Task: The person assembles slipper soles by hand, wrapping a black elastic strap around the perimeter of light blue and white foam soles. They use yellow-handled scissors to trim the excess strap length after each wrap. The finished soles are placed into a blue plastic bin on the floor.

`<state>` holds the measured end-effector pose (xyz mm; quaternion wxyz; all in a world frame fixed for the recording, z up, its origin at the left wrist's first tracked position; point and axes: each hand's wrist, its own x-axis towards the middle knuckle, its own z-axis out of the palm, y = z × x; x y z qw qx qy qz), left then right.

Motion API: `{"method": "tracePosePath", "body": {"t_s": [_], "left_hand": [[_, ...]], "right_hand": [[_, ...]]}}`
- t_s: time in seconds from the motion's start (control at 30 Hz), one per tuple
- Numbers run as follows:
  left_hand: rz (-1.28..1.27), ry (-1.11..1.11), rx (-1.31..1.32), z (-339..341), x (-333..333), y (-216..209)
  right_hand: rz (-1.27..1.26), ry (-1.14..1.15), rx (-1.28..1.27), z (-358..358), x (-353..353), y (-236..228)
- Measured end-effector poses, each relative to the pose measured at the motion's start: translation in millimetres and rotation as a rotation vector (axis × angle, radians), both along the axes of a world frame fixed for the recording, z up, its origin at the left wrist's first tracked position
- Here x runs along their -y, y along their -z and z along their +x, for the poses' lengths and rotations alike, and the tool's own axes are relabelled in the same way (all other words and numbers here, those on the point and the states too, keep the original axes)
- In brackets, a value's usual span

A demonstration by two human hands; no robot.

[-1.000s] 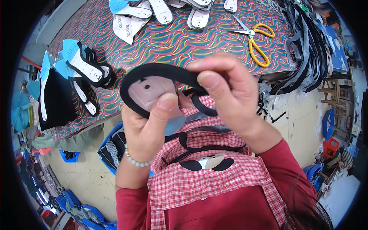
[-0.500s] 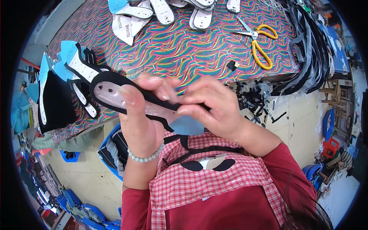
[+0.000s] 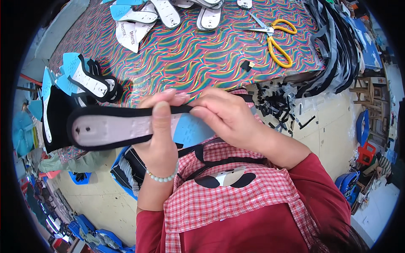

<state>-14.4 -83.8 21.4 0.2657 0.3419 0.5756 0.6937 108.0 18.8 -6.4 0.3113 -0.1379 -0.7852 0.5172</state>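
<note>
An insole [image 3: 114,130], pale at the heel and blue toward the forefoot, with a black band round its edge, lies across both hands above my lap. My left hand [image 3: 159,122] grips it near the middle, thumb on the upper face and fingers behind the far edge. At the blue end, my right hand [image 3: 230,111] pinches the black edging between thumb and fingers. The heel end points left, and part of the blue end is hidden behind the right hand.
Yellow-handled scissors [image 3: 270,30] lie spread on the patterned tabletop [image 3: 190,55]. White and blue insoles [image 3: 166,13] are piled at the back, with more black-edged insoles [image 3: 88,80] at the left. Black strips [image 3: 337,55] hang over the right edge, above scattered black scraps [image 3: 276,103].
The insole has swung from a slant to nearly level, its heel end moving left and down, showing more of its face. My right hand still pinches the edge.
</note>
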Motion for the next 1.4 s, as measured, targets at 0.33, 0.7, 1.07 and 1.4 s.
{"method": "tracePosePath", "body": {"t_s": [0.33, 0.7, 1.07, 1.4], "left_hand": [[-0.281, 0.196, 0.182, -38, 26, -14], [0.553, 0.242, 0.794, -206, 81, -110], [-0.172, 0.141, 0.738, -50, -45, 22], [-0.033, 0.280, 1.150, -30, -27, 21]], "right_hand": [[0.166, -0.335, 0.422, 21, -28, -23], [0.687, 0.373, 0.829, 118, -223, 21], [-0.423, 0.283, 0.266, 102, -114, 12], [-0.351, -0.248, 0.332, 40, -11, 21]]}}
